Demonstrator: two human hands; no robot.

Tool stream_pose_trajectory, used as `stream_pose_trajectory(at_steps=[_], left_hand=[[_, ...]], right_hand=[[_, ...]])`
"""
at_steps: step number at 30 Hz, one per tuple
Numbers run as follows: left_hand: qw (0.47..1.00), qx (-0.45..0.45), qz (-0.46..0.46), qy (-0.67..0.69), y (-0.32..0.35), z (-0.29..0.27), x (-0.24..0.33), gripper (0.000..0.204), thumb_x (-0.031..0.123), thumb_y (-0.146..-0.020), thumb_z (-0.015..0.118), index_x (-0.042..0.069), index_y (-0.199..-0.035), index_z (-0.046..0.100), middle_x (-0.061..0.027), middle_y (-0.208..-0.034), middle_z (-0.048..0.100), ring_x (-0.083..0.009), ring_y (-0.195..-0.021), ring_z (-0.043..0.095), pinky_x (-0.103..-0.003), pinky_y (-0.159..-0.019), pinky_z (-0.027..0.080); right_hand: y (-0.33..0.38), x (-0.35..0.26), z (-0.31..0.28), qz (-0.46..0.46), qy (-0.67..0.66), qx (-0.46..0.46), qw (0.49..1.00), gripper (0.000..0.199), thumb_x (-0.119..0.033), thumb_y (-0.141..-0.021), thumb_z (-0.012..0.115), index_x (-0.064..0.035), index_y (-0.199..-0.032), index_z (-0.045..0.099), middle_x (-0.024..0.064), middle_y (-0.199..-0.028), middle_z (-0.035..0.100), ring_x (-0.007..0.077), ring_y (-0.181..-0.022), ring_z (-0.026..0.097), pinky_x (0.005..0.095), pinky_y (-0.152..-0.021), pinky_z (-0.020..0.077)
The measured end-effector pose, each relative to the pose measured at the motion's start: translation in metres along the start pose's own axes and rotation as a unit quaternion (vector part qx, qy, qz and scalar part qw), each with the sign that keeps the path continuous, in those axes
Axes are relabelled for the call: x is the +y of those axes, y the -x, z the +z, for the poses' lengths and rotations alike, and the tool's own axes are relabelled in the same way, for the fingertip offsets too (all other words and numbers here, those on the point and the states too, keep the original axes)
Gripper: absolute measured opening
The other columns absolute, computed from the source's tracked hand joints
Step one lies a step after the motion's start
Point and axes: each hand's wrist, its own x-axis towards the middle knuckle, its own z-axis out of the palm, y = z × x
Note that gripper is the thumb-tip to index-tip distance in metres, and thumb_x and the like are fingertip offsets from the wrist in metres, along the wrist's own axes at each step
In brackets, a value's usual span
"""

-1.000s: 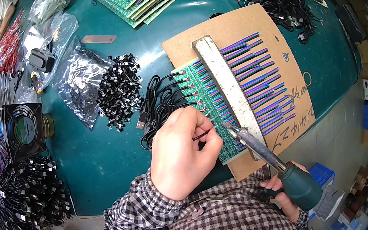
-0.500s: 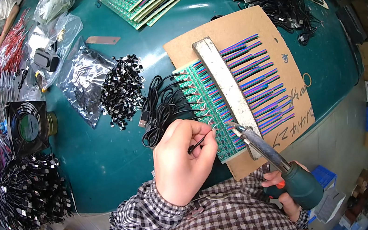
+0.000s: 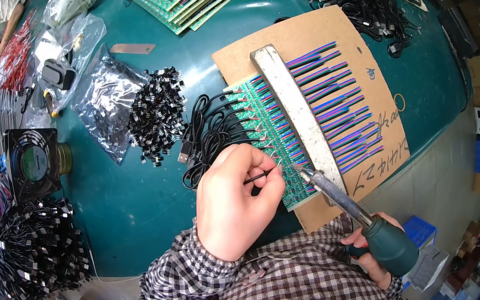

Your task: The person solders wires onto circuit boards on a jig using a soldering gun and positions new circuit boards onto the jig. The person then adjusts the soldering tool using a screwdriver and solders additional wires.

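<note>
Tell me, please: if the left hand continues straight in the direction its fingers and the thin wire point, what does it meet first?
Probably the green circuit boards. The left hand points its thin wire right, and the tip is almost at their edge, close to the soldering iron tip. Height above them is unclear.

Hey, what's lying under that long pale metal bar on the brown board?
Under the metal bar runs a row of green circuit strips on its left and purple-blue ribbon wires on its right, all on the brown board. Where strips and wires meet is covered by the bar.
</note>
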Motion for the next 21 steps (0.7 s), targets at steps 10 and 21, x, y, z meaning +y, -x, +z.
stream_pose_trajectory(at_steps=[10,21], left_hand=[[1.0,-0.02,-0.01,-0.01,-0.002,-0.002,0.004,0.009,-0.003,-0.077,0.066,-0.002,-0.081,0.059,-0.0022,-0.081,0.058,-0.0028,-0.07,0.055,-0.017,-0.061,0.046],[1.0,-0.003,0.012,-0.02,-0.002,-0.001,0.002,0.01,0.0,-0.074,0.066,-0.002,-0.079,0.058,-0.0079,-0.077,0.058,-0.0126,-0.063,0.06,-0.024,-0.058,0.053]], right_hand=[[0.009,0.02,-0.009,-0.03,0.099,-0.058,0.993,0.061,-0.043,-0.075,0.077,-0.0019,-0.116,0.057,0.0086,-0.099,0.068,0.0234,-0.084,0.066,0.0353,-0.077,0.052],[0.008,0.021,-0.006,-0.033,0.101,-0.049,0.993,0.062,-0.041,-0.075,0.078,-0.0024,-0.118,0.054,0.0084,-0.1,0.068,0.0245,-0.088,0.066,0.0355,-0.078,0.0518]])
